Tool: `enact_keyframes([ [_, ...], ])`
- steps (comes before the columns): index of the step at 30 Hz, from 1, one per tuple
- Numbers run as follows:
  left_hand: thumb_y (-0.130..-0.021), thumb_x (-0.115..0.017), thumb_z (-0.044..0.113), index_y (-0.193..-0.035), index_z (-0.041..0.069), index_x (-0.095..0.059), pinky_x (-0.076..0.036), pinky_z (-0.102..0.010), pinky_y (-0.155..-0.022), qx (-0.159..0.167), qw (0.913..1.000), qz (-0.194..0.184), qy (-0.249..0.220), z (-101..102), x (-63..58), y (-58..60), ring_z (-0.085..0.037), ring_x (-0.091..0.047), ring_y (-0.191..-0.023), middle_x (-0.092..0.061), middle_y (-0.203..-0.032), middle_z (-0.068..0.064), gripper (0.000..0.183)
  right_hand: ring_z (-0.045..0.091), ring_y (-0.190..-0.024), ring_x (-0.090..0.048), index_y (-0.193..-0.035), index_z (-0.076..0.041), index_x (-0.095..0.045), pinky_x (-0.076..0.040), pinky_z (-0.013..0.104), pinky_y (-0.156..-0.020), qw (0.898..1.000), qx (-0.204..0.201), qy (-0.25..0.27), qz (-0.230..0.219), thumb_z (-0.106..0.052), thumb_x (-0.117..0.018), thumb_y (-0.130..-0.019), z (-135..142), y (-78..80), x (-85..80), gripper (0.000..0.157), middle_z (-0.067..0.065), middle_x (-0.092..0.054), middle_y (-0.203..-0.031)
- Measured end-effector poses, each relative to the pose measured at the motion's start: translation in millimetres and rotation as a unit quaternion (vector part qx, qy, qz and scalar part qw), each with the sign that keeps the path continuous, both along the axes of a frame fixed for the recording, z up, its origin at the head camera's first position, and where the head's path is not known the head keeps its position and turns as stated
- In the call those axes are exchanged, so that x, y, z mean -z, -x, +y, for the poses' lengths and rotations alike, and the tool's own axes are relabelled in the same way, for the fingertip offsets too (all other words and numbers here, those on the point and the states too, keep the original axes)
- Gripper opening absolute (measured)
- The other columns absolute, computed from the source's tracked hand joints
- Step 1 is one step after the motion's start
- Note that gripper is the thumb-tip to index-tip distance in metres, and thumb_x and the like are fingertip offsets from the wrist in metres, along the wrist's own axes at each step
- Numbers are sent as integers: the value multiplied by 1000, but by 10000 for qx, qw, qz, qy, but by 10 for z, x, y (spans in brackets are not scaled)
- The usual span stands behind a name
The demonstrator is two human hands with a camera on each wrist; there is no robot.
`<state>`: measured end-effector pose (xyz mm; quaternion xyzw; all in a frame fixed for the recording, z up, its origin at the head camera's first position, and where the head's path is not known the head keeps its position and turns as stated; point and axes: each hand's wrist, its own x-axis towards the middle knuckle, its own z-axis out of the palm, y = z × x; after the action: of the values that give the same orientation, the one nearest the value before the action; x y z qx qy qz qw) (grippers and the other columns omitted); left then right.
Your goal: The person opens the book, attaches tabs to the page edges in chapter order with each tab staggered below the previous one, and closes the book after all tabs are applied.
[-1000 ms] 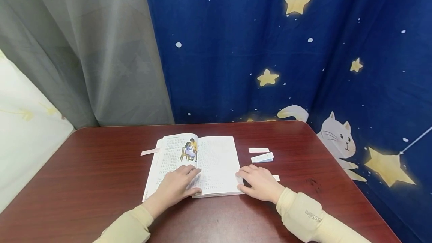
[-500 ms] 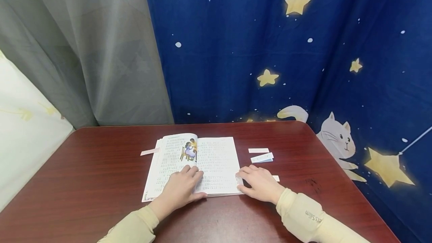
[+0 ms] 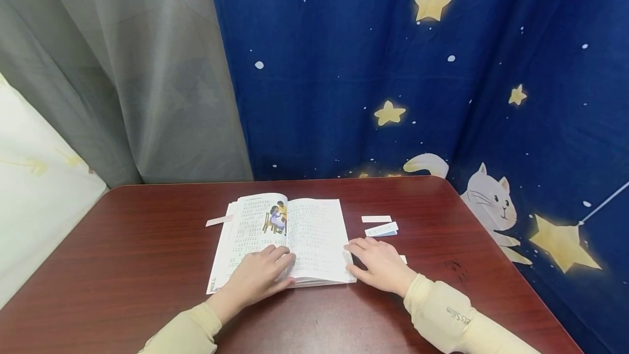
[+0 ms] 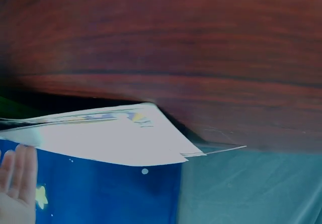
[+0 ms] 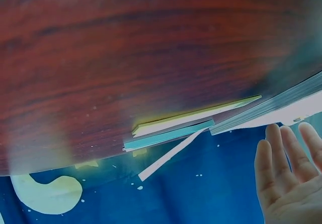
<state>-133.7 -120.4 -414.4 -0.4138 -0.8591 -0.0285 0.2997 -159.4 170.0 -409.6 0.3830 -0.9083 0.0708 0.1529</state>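
Note:
An open book (image 3: 314, 228) lies on the table, with lines of small print on both pages and a picture of two figures on the left page. My left hand (image 3: 260, 271) rests over the lower part of the book by the centre fold, fingers lightly bent on the paper. At the right page's outer edge, near its lower corner, my right hand (image 3: 377, 264) touches the book with its fingertips. The right wrist view shows those fingers (image 5: 297, 158) extended beside the page block. The right page's bottom edge bows up slightly between the hands.
The dark red wooden table (image 3: 137, 255) carries several paper strips right of the book: a white strip (image 3: 376, 219), a folded strip (image 3: 382, 229) and one partly hidden behind my right hand. A pale pink strip (image 3: 219, 221) sticks out of the book's left side. Curtains (image 3: 339, 97) hang behind.
My left hand slid a little right along the lower book, then slightly back left. The right page's lower edge now bows up from the pages beneath. My right hand has barely moved.

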Motion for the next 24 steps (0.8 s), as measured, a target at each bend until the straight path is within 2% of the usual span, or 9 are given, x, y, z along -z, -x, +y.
enact_keyframes([
  [4,-76,-52,21,-106,10,-54,-47,-30,-56,395,9990,149,150,-4,-8,-19,-20,-53,-88,-53,-107,-4,32,18,-99,-53,-110,-11,-60,-42,36,-82,10000,12,28,31,-38,-57,-81,-6,7,3,40,1,-57,-107],
  [9,-79,-32,16,-122,8,-48,-42,-39,-79,351,9991,205,89,-18,-32,-46,-27,-42,-112,-44,-126,-11,46,17,-100,-53,-108,-12,-60,-42,36,-83,10000,5,-45,1,-39,-56,-82,-15,18,20,38,1,-57,-106],
  [13,-77,-28,15,-127,3,-43,-36,-44,-85,115,9989,374,-249,-71,-77,-33,-31,-39,-115,-40,-129,-16,53,17,-97,-54,-108,-12,-61,-44,35,-79,9999,-19,-103,-31,-39,-55,-82,-20,19,27,38,1,-58,-106],
  [17,-76,-28,14,-131,-1,-37,-33,-45,-88,-187,9976,321,-587,-173,-104,-9,-33,-35,-118,-34,-133,-18,57,19,-96,-54,-106,-12,-62,-45,36,-76,9999,-60,-150,-12,-38,-56,-82,-21,18,29,37,2,-58,-105],
  [20,-73,-30,13,-134,-1,-32,-29,-49,-90,-502,9966,252,-598,-249,-100,-1,-33,-30,-121,-28,-137,-19,62,19,-97,-54,-106,-11,-62,-45,36,-78,9998,-78,-180,-20,-37,-57,-81,-20,19,29,35,2,-58,-104],
  [24,-67,-43,10,-136,3,-28,-25,-53,-91,-915,9951,114,-369,-316,-83,-13,-32,-25,-125,-23,-140,-17,72,18,-98,-54,-106,-11,-61,-43,37,-81,9997,-68,-208,-52,-36,-57,-82,-22,21,28,35,2,-58,-104],
])
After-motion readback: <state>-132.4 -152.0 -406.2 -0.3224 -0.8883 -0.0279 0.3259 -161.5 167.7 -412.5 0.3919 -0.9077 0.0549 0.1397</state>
